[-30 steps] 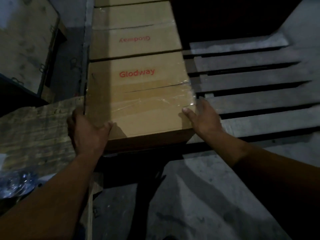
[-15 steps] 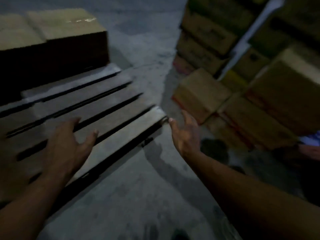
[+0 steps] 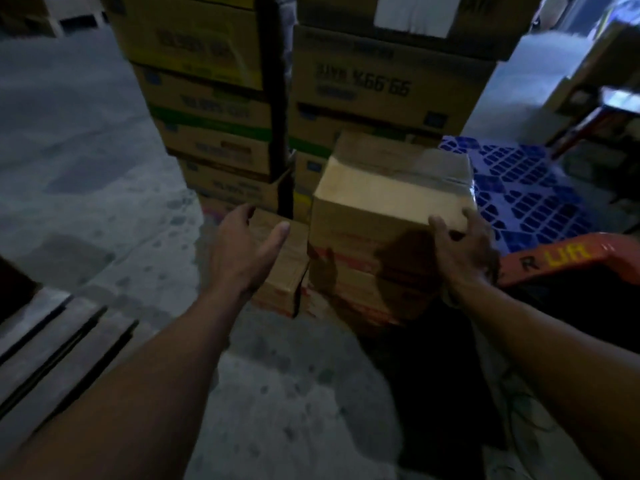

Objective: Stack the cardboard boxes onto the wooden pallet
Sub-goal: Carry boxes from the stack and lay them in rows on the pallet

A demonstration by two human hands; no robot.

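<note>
Two hands (image 3: 244,252) (image 3: 462,252), two pallets (image 3: 52,336) (image 3: 526,188), numerous boxes (image 3: 391,199).

Dim & grainy w/ motion blur; overhead light hits cardboard box (image 3: 391,192) top, edges warped.

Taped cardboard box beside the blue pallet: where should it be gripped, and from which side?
By its left and right faces, coming from the near side: the taped box shows no handles and tall stacks stand right behind it. The right hand grips its near right corner; the left hand, open, is not yet on the left face.
</note>
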